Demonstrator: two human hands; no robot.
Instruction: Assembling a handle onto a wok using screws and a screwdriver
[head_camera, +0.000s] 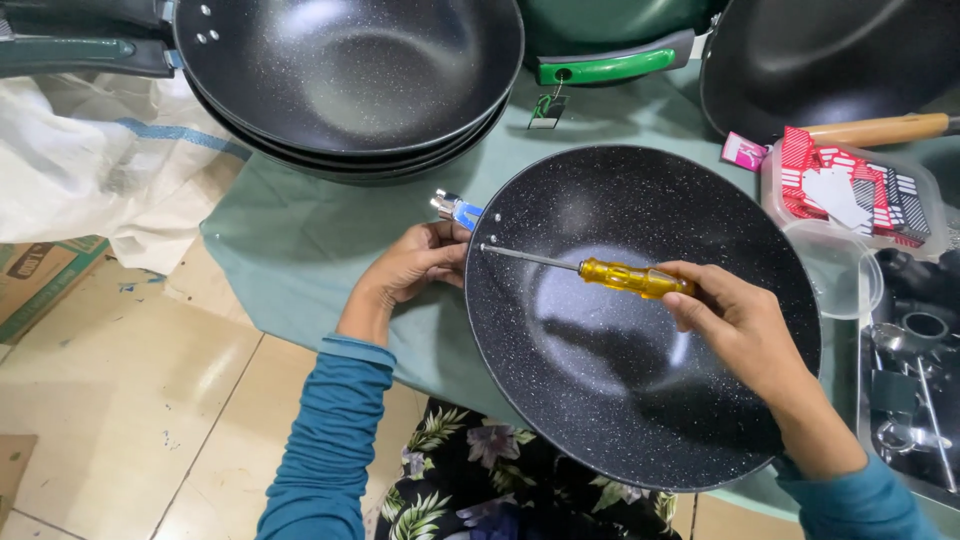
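Note:
A black speckled wok pan (620, 400) lies in front of me on a green cloth (300, 240). My right hand (735, 320) grips a screwdriver with a yellow handle (625, 277) over the pan; its metal shaft points left to a screw at the pan's left rim. My left hand (415, 265) is closed on the outside of that rim, beside a small blue and silver metal bracket (455, 208) that sticks out from the pan.
A stack of black woks (350, 80) with a dark green handle stands at the back left. Another pan (830, 60) with a wooden handle is at the back right. A clear box of red packets (850, 190), a tray of metal parts (915, 390) and a white sack (90, 160) surround me.

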